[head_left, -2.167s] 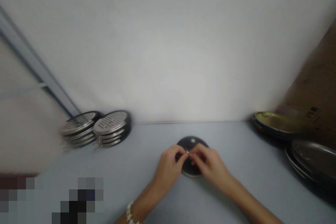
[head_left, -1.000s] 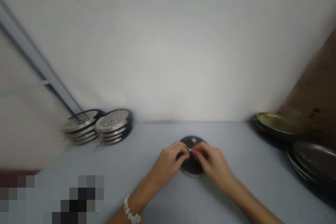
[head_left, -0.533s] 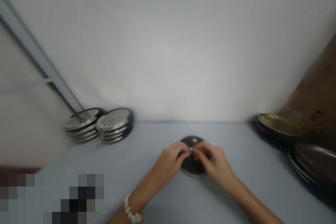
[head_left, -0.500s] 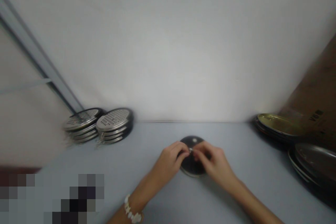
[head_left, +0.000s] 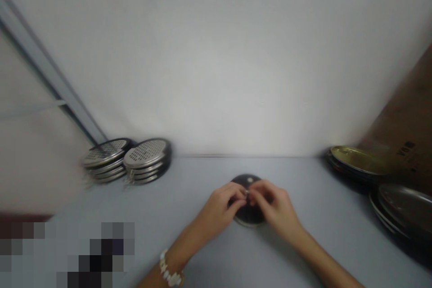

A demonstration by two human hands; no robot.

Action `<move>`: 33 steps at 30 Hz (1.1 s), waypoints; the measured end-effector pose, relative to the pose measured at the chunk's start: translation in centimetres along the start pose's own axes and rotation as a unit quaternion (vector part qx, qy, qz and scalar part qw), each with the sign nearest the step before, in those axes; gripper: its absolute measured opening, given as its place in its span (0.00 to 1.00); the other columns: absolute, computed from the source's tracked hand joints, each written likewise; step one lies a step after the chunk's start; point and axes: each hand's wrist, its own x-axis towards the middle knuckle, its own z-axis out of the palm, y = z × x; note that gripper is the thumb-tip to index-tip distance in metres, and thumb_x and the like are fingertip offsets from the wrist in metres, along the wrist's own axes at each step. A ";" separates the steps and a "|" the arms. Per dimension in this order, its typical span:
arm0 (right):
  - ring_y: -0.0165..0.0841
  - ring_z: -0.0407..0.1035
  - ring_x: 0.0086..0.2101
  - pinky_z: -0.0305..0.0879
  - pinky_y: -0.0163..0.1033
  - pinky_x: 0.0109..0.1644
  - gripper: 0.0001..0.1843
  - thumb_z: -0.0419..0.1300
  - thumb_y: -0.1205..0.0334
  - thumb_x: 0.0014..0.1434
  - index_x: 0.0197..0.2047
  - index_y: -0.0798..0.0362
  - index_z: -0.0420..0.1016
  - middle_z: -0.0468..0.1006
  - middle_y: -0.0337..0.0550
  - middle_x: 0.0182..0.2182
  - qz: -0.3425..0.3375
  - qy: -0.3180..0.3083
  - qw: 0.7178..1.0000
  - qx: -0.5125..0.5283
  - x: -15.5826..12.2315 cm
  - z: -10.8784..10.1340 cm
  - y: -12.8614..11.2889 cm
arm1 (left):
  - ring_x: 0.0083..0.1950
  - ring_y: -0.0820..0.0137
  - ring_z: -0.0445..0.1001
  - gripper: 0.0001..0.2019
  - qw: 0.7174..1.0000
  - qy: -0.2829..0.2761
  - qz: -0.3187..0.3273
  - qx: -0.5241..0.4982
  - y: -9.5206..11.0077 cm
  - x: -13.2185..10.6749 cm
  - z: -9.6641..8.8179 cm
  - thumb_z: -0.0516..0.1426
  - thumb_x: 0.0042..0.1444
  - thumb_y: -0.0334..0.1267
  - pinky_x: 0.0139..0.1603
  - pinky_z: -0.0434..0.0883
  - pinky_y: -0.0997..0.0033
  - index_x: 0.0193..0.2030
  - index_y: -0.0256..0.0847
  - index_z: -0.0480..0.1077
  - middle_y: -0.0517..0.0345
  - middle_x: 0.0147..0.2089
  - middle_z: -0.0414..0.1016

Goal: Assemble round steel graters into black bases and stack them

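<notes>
A dark round disc with a pale rim (head_left: 250, 218) lies on the table in front of me. Over its middle, my left hand (head_left: 226, 204) and my right hand (head_left: 275, 204) meet fingertip to fingertip. Both hands are closed in a pinch at a tiny shiny metal piece (head_left: 247, 192), too small and blurred to name. The fingers hide part of the disc, so I cannot tell whether the piece is joined to it. A white beaded bracelet (head_left: 170, 272) circles my left wrist.
Two stacks of perforated metal discs, a left stack (head_left: 106, 155) and a right stack (head_left: 147, 155), stand at the back left. At the right are a gold-coloured round plate (head_left: 357, 160), dark round plates (head_left: 407, 209) and a brown cardboard box (head_left: 408, 112). A wall (head_left: 236, 76) rises behind the table (head_left: 202, 168).
My left fingertips have shifted slightly right, closer to the right ones. The right hand and the disc stay nearly where they were.
</notes>
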 end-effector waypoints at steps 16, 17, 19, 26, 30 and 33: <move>0.32 0.74 0.28 0.68 0.35 0.34 0.10 0.61 0.55 0.60 0.36 0.53 0.77 0.80 0.40 0.26 0.042 -0.044 0.998 0.036 -0.1 0.5 0.1 | 0.41 0.68 0.74 0.06 0.994 0.047 -0.026 0.091 -0.8 -0.2 0.6 0.57 0.62 0.34 0.46 0.69 0.69 0.33 0.40 0.71 0.57 0.38 0.76; 0.32 0.74 0.27 0.69 0.35 0.34 0.10 0.62 0.55 0.59 0.36 0.53 0.77 0.79 0.40 0.26 0.060 -0.049 0.995 0.061 0.0 0.5 0.1 | 0.42 0.68 0.74 0.06 0.995 0.038 -0.019 0.086 -0.7 -0.2 0.6 0.56 0.62 0.33 0.47 0.69 0.69 0.33 0.40 0.71 0.56 0.38 0.76; 0.32 0.73 0.27 0.69 0.35 0.33 0.12 0.63 0.53 0.57 0.35 0.54 0.78 0.79 0.40 0.26 0.086 -0.062 0.990 0.096 0.2 0.5 0.3 | 0.44 0.68 0.74 0.07 0.998 0.017 -0.009 0.068 -0.5 -0.2 0.6 0.55 0.63 0.33 0.49 0.69 0.69 0.33 0.40 0.72 0.55 0.40 0.77; 0.32 0.69 0.31 0.66 0.35 0.36 0.15 0.60 0.49 0.62 0.34 0.53 0.73 0.75 0.39 0.28 0.039 -0.044 0.994 0.091 0.4 0.0 0.2 | 0.49 0.66 0.75 0.03 0.997 0.066 -0.020 -0.021 0.5 0.0 0.5 0.59 0.59 0.34 0.53 0.70 0.67 0.38 0.40 0.75 0.52 0.46 0.78; 0.29 0.65 0.27 0.61 0.33 0.32 0.17 0.56 0.48 0.66 0.33 0.53 0.69 0.72 0.36 0.25 0.038 -0.116 0.990 0.068 0.0 -0.1 -0.4 | 0.39 0.69 0.77 0.05 0.989 0.085 -0.071 -0.095 0.7 0.1 0.4 0.60 0.58 0.36 0.43 0.74 0.70 0.40 0.38 0.74 0.54 0.38 0.79; 0.28 0.63 0.27 0.58 0.33 0.31 0.17 0.57 0.49 0.66 0.31 0.53 0.70 0.70 0.35 0.25 0.030 -0.135 0.990 0.035 -0.1 0.0 -0.5 | 0.37 0.69 0.77 0.04 0.988 0.064 -0.082 -0.113 0.6 0.2 0.3 0.61 0.56 0.34 0.42 0.74 0.70 0.38 0.37 0.76 0.55 0.37 0.80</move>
